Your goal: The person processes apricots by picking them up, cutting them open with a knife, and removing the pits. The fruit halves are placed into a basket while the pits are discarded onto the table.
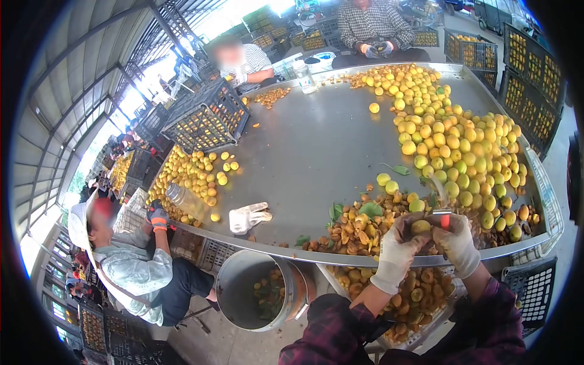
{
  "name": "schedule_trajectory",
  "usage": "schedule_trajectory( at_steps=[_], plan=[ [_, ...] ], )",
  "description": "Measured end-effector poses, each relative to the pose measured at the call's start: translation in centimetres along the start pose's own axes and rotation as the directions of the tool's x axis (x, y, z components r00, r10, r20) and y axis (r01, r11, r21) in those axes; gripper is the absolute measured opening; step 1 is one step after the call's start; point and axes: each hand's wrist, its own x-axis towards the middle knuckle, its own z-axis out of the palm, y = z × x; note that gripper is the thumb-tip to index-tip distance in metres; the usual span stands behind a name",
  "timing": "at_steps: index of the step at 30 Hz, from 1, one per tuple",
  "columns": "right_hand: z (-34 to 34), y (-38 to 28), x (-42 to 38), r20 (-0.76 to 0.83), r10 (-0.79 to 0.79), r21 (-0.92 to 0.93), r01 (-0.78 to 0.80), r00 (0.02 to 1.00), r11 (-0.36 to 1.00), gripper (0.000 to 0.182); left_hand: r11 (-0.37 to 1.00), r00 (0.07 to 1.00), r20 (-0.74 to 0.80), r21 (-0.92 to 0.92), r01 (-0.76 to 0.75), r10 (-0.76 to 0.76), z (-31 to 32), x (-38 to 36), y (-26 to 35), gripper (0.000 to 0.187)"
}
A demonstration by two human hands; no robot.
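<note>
At the table's near edge, my left hand point(396, 250), in a stained white glove, is closed around a yellow-green apricot point(420, 227). Close beside it, my right hand point(460, 249), gloved too, grips a curved knife point(444, 220) with a red handle, its blade pointing up and away from me. To the left of the blade lies a brown heap of apricot pieces point(359, 228) with some leaves. Whole yellow apricots point(468, 143) spread up the right side of the table. Below my hands, a crate of opened apricots point(417, 298) sits under the edge.
A metal table point(304, 158) with a raised rim holds a black crate point(207, 118), a white glove point(248, 218) and a clear jar point(304, 78). A bucket point(226, 298) stands below its front edge. Co-workers sit at the left and far sides; stacked crates point(529, 91) stand right.
</note>
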Motion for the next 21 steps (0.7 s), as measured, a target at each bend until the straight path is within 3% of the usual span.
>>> schedule_trajectory(
  at_steps=[2, 3, 5, 6, 9, 11, 12, 13, 14, 17, 21],
  plan=[
    [0.1, 1.4, 0.7, -0.065, -0.196, -0.215, 0.178, 0.978, 0.960, 0.024, 0.999, 0.999, -0.031, -0.030, 0.018, -0.019, -0.1, 0.2, -0.2, 0.040],
    [0.7, 1.0, 0.7, -0.065, -0.199, -0.213, 0.182, 0.978, 0.960, 0.024, 1.000, 0.999, -0.030, -0.027, 0.015, -0.016, -0.4, 0.6, -0.3, 0.040],
    [1.7, -0.3, 0.3, -0.347, -0.441, -0.388, 0.301, 0.828, 0.871, 0.021, 0.993, 0.990, -0.130, -0.103, 0.050, -0.063, -0.8, 1.0, -0.7, 0.039],
    [1.1, -1.0, 0.2, -0.301, -0.443, -0.417, 0.302, 0.844, 0.858, 0.021, 0.989, 0.976, -0.205, -0.139, 0.044, -0.072, -0.3, 1.0, -0.1, 0.040],
    [-1.2, -0.6, 0.9, -0.215, -0.421, -0.509, 0.267, 0.881, 0.818, 0.023, 0.973, 0.972, -0.227, -0.232, 0.005, -0.059, -1.3, 1.3, 1.0, 0.036],
    [-1.8, -0.2, 0.9, -0.181, -0.268, -0.433, 0.168, 0.946, 0.886, 0.033, 0.964, 0.979, -0.201, -0.254, -0.076, 0.024, -1.2, 0.9, 2.4, 0.035],
    [-1.4, 0.4, 0.4, -0.155, -0.406, -0.435, 0.307, 0.901, 0.847, 0.036, 0.958, 0.984, -0.177, -0.276, -0.082, 0.034, -1.4, 0.8, 2.7, 0.037],
    [-0.3, -1.1, -0.9, -0.108, -0.405, -0.272, 0.364, 0.908, 0.891, 0.038, 0.952, 0.987, -0.152, -0.294, -0.086, 0.042, -1.7, 0.9, 2.8, 0.039],
    [-0.2, -2.0, -1.6, -0.052, -0.313, -0.314, 0.282, 0.948, 0.907, 0.037, 0.943, 0.991, -0.132, -0.324, -0.076, 0.035, -2.3, 1.6, 2.4, 0.042],
    [0.0, -1.4, -1.8, 0.087, -0.398, -0.358, 0.402, 0.913, 0.843, 0.034, 0.946, 0.996, -0.069, -0.317, -0.067, 0.048, -3.6, 1.5, 2.1, 0.041],
    [0.7, -1.6, -2.4, 0.131, -0.405, -0.407, 0.422, 0.905, 0.811, 0.034, 0.954, 0.995, 0.006, -0.285, -0.092, 0.097, -2.9, 1.2, 2.8, 0.043]
  ],
)
